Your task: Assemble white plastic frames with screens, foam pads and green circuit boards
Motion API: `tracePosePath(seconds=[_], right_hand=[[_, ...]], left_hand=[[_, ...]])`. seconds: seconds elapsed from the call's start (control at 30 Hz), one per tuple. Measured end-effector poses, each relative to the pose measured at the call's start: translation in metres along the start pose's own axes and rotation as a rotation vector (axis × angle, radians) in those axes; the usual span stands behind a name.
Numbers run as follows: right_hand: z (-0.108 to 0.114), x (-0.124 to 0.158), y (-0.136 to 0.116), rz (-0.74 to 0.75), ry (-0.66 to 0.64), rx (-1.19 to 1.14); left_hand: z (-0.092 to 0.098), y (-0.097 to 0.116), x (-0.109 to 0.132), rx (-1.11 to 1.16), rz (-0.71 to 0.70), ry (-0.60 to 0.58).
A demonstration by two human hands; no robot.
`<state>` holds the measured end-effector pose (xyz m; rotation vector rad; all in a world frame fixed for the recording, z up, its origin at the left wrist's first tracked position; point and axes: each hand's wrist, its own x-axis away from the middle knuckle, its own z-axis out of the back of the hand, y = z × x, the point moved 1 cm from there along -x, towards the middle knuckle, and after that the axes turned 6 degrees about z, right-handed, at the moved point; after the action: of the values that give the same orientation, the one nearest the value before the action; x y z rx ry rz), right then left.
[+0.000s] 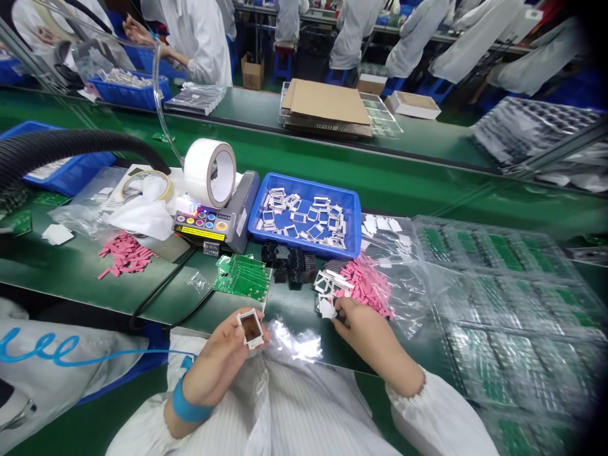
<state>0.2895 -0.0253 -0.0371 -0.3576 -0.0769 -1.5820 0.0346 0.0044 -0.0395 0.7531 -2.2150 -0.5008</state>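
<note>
My left hand [222, 356], with a blue band at the wrist, grips a small white plastic frame [256, 344] near the bench edge. The frame is tilted, its square opening facing up. To the right, my right hand [368, 330] has thumb and forefinger closed at the edge of a white square piece [327, 308]. Several white frames [327, 280] lie just beyond those fingertips, beside a heap of pink strips [365, 285]. Between the hands and the blue bin stand black blocks [295, 266]. A row of green circuit boards [243, 278] leans together left of them.
A blue bin [306, 243] holds more white frames. Left of it is a tape dispenser [209, 225] with a white tape roll [199, 172] on top. Another pink heap [126, 253] lies farther left. Clear trays [503, 297] of boards fill the right. Co-workers stand beyond.
</note>
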Motion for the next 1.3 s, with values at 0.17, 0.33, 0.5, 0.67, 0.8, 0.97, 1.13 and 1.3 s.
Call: tracePosePath(seconds=[0.17,0.33,0.5,0.67,0.8,0.97,1.13,1.3], right_hand=[[0.005,-0.005,0.007,0.049,0.024,-0.013],[-0.003,-0.006,-0.003,0.043,0.074,0.028],[-0.019,-0.004,-0.006,-0.004,0.196,0.023],[-0.039,-0.003,-0.006,-0.059,0.331,-0.045],[-0.046,-0.002,-0.009,-0.032,0.378,-0.154],[-0.037,-0.001,-0.007,0.095,0.372,-0.346],[0.008,-0.001,-0.021,0.231,0.422,-0.506],[0.055,-0.014,-0.066,0.691,0.374,-0.68]], left_hand=[[0.0,0.0,0.001,-0.014,0.003,-0.012],[0.002,-0.001,0.001,-0.025,0.008,0.005],[0.005,-0.001,-0.001,-0.029,0.038,0.009],[0.005,-0.002,-0.003,-0.018,0.04,-0.003],[0.004,-0.001,-0.003,-0.012,0.042,-0.013],[0.001,0.002,-0.004,-0.005,0.025,-0.091],[-0.008,0.008,-0.005,-0.029,0.046,-0.222],[-0.015,0.015,-0.001,-0.038,0.048,-0.426]])
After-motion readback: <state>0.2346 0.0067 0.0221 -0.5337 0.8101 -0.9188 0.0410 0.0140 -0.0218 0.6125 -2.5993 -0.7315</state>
